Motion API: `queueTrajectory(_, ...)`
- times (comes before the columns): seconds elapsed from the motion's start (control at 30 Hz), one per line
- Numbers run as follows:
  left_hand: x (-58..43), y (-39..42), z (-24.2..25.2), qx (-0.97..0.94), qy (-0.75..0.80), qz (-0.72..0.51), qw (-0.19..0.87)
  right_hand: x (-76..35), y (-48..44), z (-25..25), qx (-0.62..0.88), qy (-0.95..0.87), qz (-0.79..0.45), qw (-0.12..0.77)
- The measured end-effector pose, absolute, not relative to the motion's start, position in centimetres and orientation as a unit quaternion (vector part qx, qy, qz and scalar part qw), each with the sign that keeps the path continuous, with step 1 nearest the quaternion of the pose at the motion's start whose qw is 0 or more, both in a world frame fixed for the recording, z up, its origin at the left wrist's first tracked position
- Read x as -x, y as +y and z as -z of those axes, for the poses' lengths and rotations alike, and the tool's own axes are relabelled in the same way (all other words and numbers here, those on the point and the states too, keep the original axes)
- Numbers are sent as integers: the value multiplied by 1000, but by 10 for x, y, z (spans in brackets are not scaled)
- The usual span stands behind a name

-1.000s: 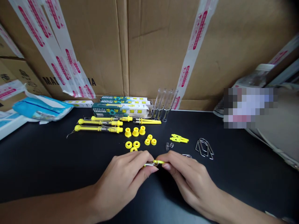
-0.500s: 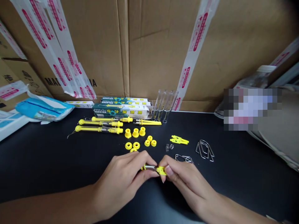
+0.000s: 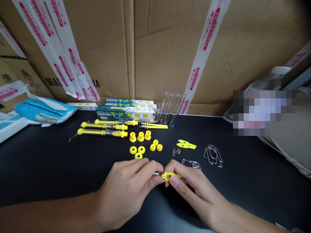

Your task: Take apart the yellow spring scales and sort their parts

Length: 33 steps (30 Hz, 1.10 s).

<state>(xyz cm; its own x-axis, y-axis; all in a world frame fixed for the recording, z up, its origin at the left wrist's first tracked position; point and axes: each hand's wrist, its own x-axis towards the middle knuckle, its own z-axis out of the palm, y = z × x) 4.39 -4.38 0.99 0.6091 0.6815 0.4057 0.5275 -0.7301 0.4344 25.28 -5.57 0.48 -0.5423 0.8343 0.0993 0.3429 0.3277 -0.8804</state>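
Pinching tight, your right hand (image 3: 194, 186) had the yellow slotted piece (image 3: 167, 176) clamped low over the front of the black tabletop (image 3: 233, 200)! Your left hand (image 3: 131, 181) was closed on a silvery metal part (image 3: 157, 173), mostly hidden, its end right up at the yellow one; whether they were hooked together, you couldn't tell. Just beyond lay bent wire hooks (image 3: 191, 164), two small springs (image 3: 174, 152) and matching yellow pieces (image 3: 187, 146). Yellow collars (image 3: 140, 138) sat left of those, and farther back, clear tubes (image 3: 166, 105) stood upright beside green-and-white boxes (image 3: 126, 113)!
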Motion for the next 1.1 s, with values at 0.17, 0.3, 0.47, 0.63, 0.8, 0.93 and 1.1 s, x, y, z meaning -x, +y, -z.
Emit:
queueTrajectory(0.17, -45, -45, -8, -905, 328, -260, 74, -256, -56, -3, 384, -755, -451, 279)
queueTrajectory(0.3, -45, -44, -7, -912, 313, -263, 44, -256, -56, -1, 377, -749, -462, 288)
queueTrajectory(0.47, -45, -45, -3, -910, 310, -274, 0, -256, -54, -2, 366, -746, -475, 290)
queueTrajectory(0.63, -45, -47, -2, -912, 299, -277, -42, -256, -56, -1, 355, -750, -478, 288)
queueTrajectory(0.8, -43, -47, -3, -914, 301, -267, -51, -261, -63, 4, 399, -670, -418, 466)
queueTrajectory(0.93, -42, -47, -4, -913, 286, -288, -47, -282, -48, -12, 482, -672, -224, 516)
queueTrajectory(1.1, -42, -47, -6, -913, 285, -289, -38, -311, -9, -26, 547, -727, -85, 407)
